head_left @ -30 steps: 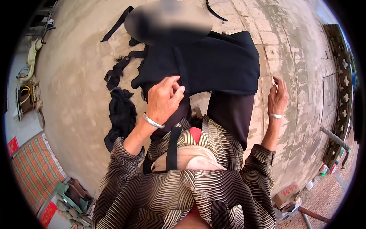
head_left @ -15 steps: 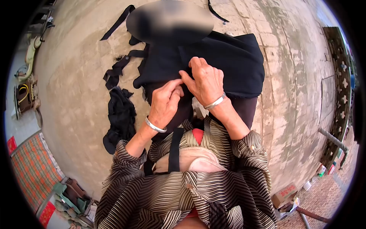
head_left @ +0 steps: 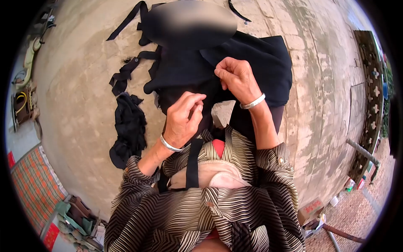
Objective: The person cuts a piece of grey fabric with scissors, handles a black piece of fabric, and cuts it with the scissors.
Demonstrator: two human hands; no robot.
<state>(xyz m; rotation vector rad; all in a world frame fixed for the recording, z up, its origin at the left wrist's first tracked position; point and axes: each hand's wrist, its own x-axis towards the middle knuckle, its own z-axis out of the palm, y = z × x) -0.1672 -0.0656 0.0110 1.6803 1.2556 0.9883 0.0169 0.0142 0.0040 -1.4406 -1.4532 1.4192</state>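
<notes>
Black cloth is spread over my lap and knees. My left hand is held over its near edge, with the fingers curled toward the thumb. Farther out and to the right, my right hand makes a pinch above the cloth. Anything between the fingers of either hand is too small to make out. The two hands are apart, and each wrist wears a silver bangle. A blurred oval hides the far part of the cloth.
On the paved ground to the left lie a crumpled black cloth and a black strip with buttons. Another black strip is farther off. A plaid cloth hangs at far left; a cardboard box stands at lower right.
My right hand has moved to the right, away from the left hand, widening the gap between them. My left hand has turned slightly and stays near its place.
</notes>
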